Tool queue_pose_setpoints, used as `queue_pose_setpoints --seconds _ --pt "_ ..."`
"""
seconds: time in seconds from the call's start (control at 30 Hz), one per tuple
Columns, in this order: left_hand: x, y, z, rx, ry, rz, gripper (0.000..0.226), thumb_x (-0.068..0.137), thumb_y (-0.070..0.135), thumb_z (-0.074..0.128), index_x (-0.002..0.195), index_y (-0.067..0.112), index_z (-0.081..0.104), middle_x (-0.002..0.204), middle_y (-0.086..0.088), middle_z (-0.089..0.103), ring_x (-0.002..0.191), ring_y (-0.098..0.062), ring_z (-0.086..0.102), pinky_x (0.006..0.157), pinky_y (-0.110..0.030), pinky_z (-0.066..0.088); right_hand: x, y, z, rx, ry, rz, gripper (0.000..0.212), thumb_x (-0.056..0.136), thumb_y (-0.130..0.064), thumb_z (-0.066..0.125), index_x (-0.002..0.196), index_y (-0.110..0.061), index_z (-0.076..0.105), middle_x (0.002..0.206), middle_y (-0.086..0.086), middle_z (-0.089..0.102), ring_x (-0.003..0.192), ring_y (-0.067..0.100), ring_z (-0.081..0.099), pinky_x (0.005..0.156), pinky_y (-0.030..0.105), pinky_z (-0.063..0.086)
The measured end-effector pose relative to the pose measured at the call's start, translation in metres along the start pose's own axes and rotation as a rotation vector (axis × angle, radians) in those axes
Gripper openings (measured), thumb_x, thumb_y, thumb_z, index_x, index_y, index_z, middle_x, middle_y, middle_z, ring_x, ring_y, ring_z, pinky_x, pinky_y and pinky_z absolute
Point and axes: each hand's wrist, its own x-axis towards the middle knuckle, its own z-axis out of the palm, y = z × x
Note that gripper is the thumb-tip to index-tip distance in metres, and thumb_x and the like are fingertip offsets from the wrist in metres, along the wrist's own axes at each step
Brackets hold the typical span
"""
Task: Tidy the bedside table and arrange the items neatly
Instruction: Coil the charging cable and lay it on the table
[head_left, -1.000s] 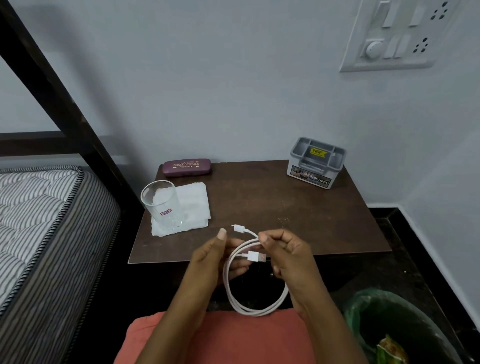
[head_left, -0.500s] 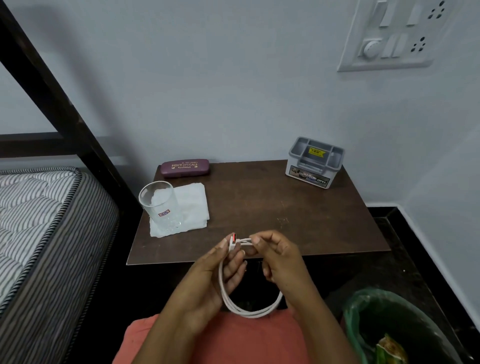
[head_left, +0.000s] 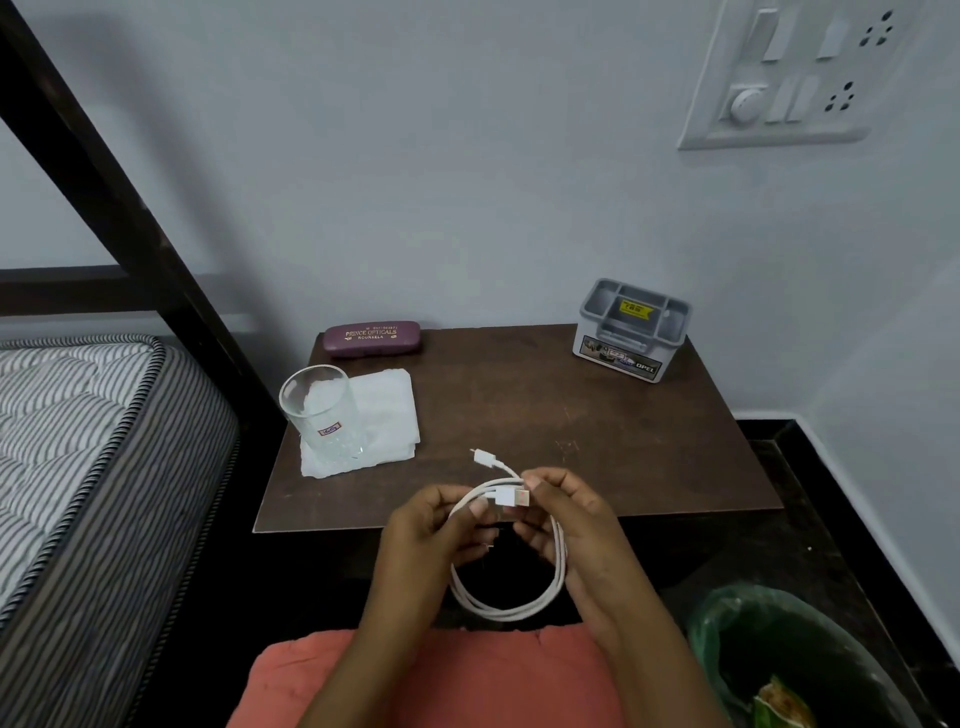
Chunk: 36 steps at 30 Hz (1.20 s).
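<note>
I had the cable (head_left: 506, 587) coiled in both hands just off the table's (head_left: 597, 441) near edge, left hand (head_left: 431, 525) pinching the loops, right hand (head_left: 576, 525) pinching the plug end. It looked light, limp and springy, best gripped across all loops. Bare tabletop lay ahead between the glass (head_left: 319, 410) and box (head_left: 631, 330).

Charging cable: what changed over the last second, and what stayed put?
Both hands, left hand and right hand, keep holding the coiled white cable. Half a second ago its ends were pinched together; now the small plug sticks up free again. Glass, napkin, spectacle case, grey box unmoved.
</note>
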Motion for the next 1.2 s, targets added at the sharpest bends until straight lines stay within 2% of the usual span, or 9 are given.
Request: queue_pose_setpoints --seconds 0.13,0.3,0.43,0.57,0.67,0.77,0.93,1.1,1.2 --pt "-0.003 0.006 0.002 -0.135 -0.080 -0.057 0.018 0.092 0.015 0.054 0.085 0.011 0.069 0.079 -0.007 0.075 0.074 -0.015 0.070 0.065 -0.021 0.057 0.001 -0.003 -0.001 0.051 -0.031 -0.011 0.016 0.088 -0.009 0.055 0.100 -0.013 0.066 0.076 -0.001 0.067 0.065 0.004 0.060 0.057 0.015 0.049" --pt "-0.003 0.011 -0.001 -0.601 -0.196 -0.368 0.016 0.077 0.018 0.061 0.075 0.010 0.075 0.073 -0.004 0.071 0.061 -0.009 0.069 0.059 -0.021 0.059 -0.001 -0.007 -0.002 -0.128 -0.019 -0.074 0.018 0.087 -0.010 0.059 0.101 -0.017 0.068 0.067 -0.010 0.068 0.049 -0.001 0.052 0.046 0.011 0.040" --pt "0.001 0.000 -0.003 -0.490 -0.084 -0.338 0.018 0.085 0.011 0.059 0.102 0.012 0.065 0.074 0.001 0.071 0.065 -0.005 0.066 0.065 -0.019 0.057 -0.002 -0.002 -0.001 -0.255 -0.002 -0.089 0.017 0.088 -0.010 0.058 0.098 -0.018 0.070 0.058 -0.012 0.064 0.043 0.001 0.044 0.040 0.012 0.033" --pt "0.006 -0.003 -0.008 -0.338 -0.028 -0.186 0.037 0.083 0.010 0.064 0.119 0.018 0.057 0.097 -0.005 0.073 0.086 -0.012 0.066 0.079 -0.026 0.049 -0.002 0.000 0.003 -0.258 -0.005 -0.081 0.017 0.091 -0.012 0.054 0.098 -0.015 0.070 0.066 -0.008 0.067 0.045 0.002 0.050 0.043 0.015 0.038" --pt "0.004 -0.006 -0.005 -0.213 0.008 -0.098 0.037 0.084 0.009 0.066 0.117 0.021 0.057 0.105 -0.005 0.071 0.097 -0.016 0.068 0.077 -0.025 0.054 -0.002 0.002 0.002 -0.211 0.014 -0.067 0.020 0.093 -0.014 0.051 0.101 -0.017 0.069 0.081 -0.004 0.072 0.056 0.003 0.059 0.054 0.016 0.049" --pt "0.007 -0.010 -0.001 -0.147 0.095 -0.048 0.026 0.084 0.005 0.065 0.107 0.018 0.062 0.092 -0.004 0.070 0.080 -0.010 0.070 0.067 -0.024 0.057 0.001 0.003 -0.003 -0.105 0.046 -0.051 0.019 0.093 -0.018 0.052 0.101 -0.019 0.069 0.088 -0.004 0.073 0.071 0.006 0.064 0.066 0.020 0.052" --pt "0.016 -0.016 0.004 -0.057 0.141 -0.009 0.013 0.083 0.005 0.067 0.087 0.017 0.071 0.080 -0.006 0.072 0.072 -0.010 0.070 0.066 -0.028 0.057 0.009 0.002 -0.006 -0.051 0.112 -0.032 0.018 0.086 -0.028 0.060 0.093 -0.016 0.071 0.084 -0.002 0.074 0.071 0.010 0.067 0.069 0.025 0.054" --pt "0.021 -0.021 0.012 -0.160 0.115 -0.044 0.020 0.084 0.008 0.065 0.104 0.014 0.066 0.086 -0.011 0.069 0.074 -0.013 0.072 0.062 -0.025 0.058 0.013 0.006 -0.015 -0.127 0.148 -0.135 0.012 0.085 -0.012 0.063 0.096 -0.011 0.070 0.088 0.006 0.074 0.072 0.011 0.069 0.066 0.019 0.056" --pt "0.027 -0.019 0.016 -0.302 0.016 -0.114 0.035 0.081 0.017 0.065 0.115 0.026 0.058 0.100 -0.002 0.071 0.086 -0.014 0.073 0.063 -0.026 0.058 0.019 0.004 -0.020 -0.149 0.168 -0.196 0.016 0.090 -0.013 0.056 0.092 -0.007 0.071 0.085 0.007 0.074 0.069 0.011 0.068 0.065 0.019 0.055"
